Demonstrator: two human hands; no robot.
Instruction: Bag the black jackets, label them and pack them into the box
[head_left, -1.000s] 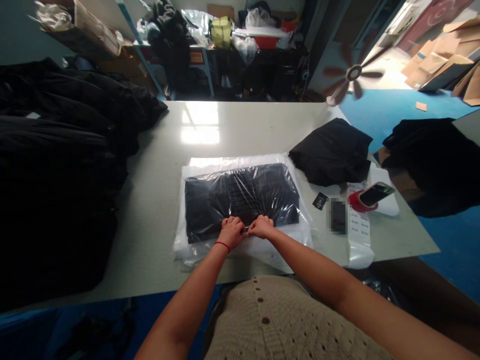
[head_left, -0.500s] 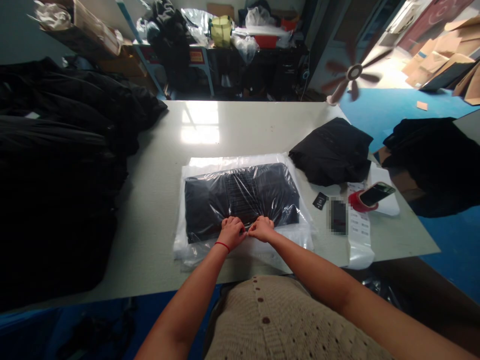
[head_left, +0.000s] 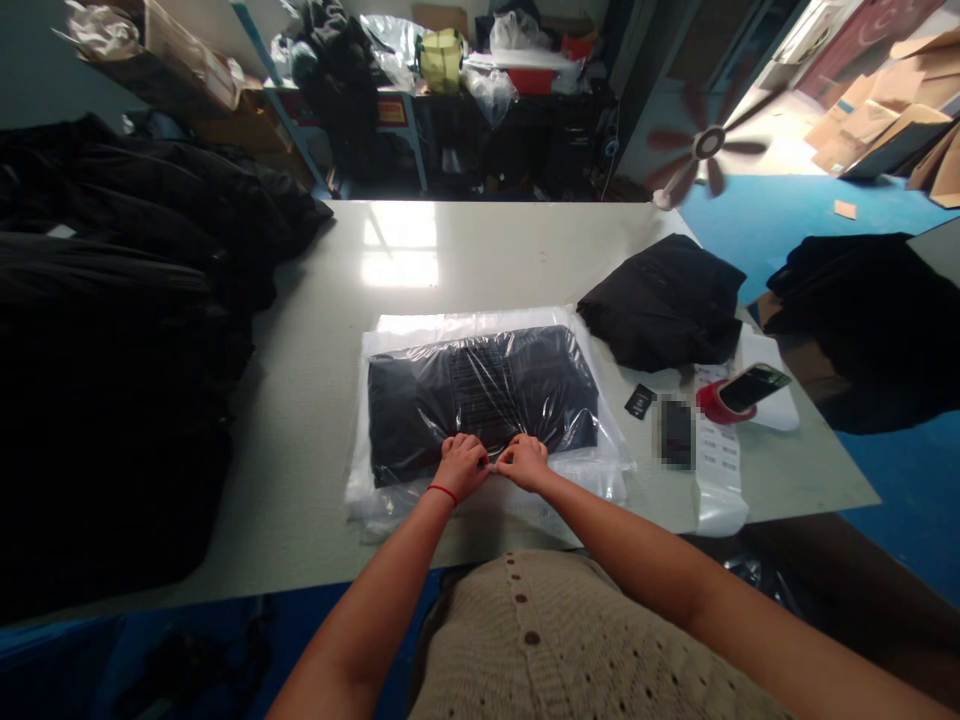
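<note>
A folded black garment [head_left: 480,400] lies flat inside clear plastic film [head_left: 577,350], on a white plastic sheet [head_left: 495,500] on the pale table [head_left: 300,400]. My left hand [head_left: 461,467], with a red string on its wrist, pinches the film at the garment's near edge. My right hand [head_left: 523,462] pinches the same edge just beside it. The two hands almost touch at the middle of that edge.
A folded black garment [head_left: 664,305] lies to the right, near a phone on a red holder [head_left: 750,390], a small black tag [head_left: 640,401], a blurred dark object [head_left: 677,433] and a printed white strip [head_left: 716,470]. A tall heap of black garments [head_left: 112,300] fills the left.
Both hands stay at the near edge of the garment, pinching the film. The creases in the film have shifted slightly, and the package sits a little further left.
</note>
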